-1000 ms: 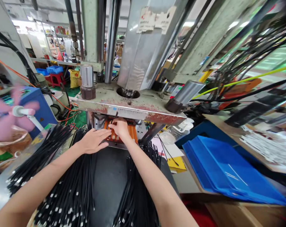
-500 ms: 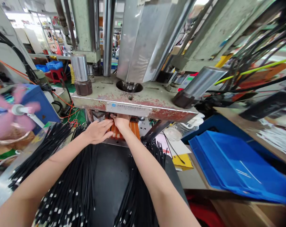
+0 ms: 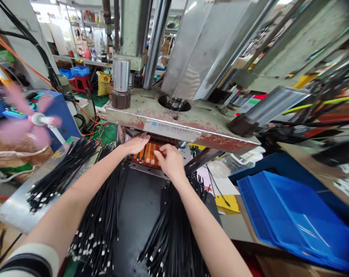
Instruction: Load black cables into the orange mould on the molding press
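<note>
An orange mould block (image 3: 153, 151) lies under the press plate, with black cable ends (image 3: 143, 154) and pale connector pieces in its slots. My left hand (image 3: 137, 144) is over the mould's left side, palm down, fingers stretched out, holding nothing. At the right side is my right hand (image 3: 172, 161), its fingers bent and its thumb apart from them over the mould's near right part; I see nothing in it. Bundles of black cables (image 3: 101, 215) hang to the left of the dark worktop, and another cable bundle (image 3: 170, 227) lies under my right forearm.
The press's heavy plate (image 3: 180, 125) and steel columns stand right above my hands. A pink fan (image 3: 37, 119) spins at the left, near a metal sheet (image 3: 21, 209) bearing more cables. Blue trays (image 3: 289, 215) are stacked on the right. Papers and a clear jug (image 3: 220, 165) sit beside the press.
My right hand has come out from under the plate, towards me and rightward, uncovering more of the mould. My left hand stays flat at the mould's left. The view has turned left.
</note>
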The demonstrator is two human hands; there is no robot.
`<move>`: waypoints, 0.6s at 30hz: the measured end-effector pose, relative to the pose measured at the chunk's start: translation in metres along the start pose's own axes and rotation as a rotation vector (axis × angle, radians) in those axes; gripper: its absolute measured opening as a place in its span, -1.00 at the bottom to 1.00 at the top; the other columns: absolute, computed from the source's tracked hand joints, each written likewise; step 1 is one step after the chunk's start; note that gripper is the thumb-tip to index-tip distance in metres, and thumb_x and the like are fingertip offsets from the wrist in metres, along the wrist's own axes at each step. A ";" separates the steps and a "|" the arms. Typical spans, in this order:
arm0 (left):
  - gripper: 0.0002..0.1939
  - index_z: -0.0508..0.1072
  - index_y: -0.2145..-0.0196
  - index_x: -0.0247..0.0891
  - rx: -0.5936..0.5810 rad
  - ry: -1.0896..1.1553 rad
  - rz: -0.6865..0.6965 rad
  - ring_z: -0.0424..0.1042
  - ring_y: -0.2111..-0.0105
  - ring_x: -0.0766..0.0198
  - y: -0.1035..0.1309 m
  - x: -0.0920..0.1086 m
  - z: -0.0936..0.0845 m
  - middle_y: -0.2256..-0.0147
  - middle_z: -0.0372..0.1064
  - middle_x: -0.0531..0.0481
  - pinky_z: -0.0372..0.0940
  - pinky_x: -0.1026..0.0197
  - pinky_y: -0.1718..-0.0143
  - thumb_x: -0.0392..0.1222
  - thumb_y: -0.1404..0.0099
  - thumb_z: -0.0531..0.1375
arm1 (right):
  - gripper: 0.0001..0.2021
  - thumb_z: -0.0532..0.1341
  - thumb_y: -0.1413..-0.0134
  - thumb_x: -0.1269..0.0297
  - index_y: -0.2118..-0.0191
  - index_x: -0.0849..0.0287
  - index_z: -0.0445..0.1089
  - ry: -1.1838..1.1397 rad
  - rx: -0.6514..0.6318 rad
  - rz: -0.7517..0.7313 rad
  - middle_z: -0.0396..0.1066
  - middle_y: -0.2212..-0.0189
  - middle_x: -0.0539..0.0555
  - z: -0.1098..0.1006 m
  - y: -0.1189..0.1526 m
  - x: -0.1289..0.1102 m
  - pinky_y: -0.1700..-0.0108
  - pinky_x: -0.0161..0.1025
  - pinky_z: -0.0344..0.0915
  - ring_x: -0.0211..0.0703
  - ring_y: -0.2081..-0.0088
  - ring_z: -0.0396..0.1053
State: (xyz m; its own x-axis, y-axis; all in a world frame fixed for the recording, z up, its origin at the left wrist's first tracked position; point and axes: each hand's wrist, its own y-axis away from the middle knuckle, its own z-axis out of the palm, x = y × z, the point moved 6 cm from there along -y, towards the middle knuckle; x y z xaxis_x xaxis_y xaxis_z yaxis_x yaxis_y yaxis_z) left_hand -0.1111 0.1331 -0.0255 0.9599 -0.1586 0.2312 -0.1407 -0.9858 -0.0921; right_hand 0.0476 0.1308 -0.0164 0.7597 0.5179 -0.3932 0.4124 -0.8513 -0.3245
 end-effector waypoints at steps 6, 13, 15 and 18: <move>-0.62 0.43 0.14 -0.40 0.167 -0.212 -0.215 0.31 0.02 -0.05 0.109 -0.014 0.011 0.08 0.33 -0.32 0.27 -0.04 0.04 -0.05 -0.38 -0.02 | -0.65 0.10 -0.21 0.04 0.35 0.21 0.47 0.480 -0.299 0.362 0.49 0.41 0.33 -0.014 0.091 0.097 0.32 -0.09 0.26 0.16 0.33 0.48; -0.78 0.44 0.35 -0.30 0.121 -0.134 -0.206 0.42 0.24 0.08 0.119 -0.027 0.013 0.29 0.40 -0.17 0.30 0.08 0.20 -0.16 -0.33 0.05 | -0.63 0.06 -0.24 0.06 0.30 0.20 0.51 0.461 -0.374 0.395 0.52 0.34 0.32 -0.007 0.100 0.093 0.26 -0.11 0.29 0.16 0.23 0.51; -0.78 0.40 0.36 -0.26 0.168 -0.090 -0.217 0.44 0.35 0.14 0.121 -0.030 0.001 0.38 0.42 -0.10 0.28 0.15 0.29 -0.11 -0.35 0.06 | -0.64 0.09 -0.22 0.05 0.28 0.22 0.52 0.460 -0.397 0.385 0.52 0.31 0.34 -0.004 0.099 0.090 0.26 -0.09 0.30 0.19 0.22 0.50; -0.79 0.37 0.35 -0.24 0.234 -0.065 -0.236 0.45 0.42 0.15 0.128 -0.029 -0.018 0.44 0.44 -0.06 0.23 0.20 0.39 -0.07 -0.35 0.08 | -0.76 0.13 -0.18 0.18 0.30 0.16 0.51 0.328 -0.406 0.370 0.53 0.32 0.25 0.002 0.100 0.090 0.24 -0.14 0.29 0.11 0.22 0.50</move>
State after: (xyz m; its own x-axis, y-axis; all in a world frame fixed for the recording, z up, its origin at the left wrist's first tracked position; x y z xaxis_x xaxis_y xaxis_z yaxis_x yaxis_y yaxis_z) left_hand -0.1618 0.0108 -0.0264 0.9738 0.0839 0.2113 0.1396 -0.9542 -0.2645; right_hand 0.1558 0.0921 -0.0862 0.9762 0.1852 -0.1126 0.2017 -0.9664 0.1595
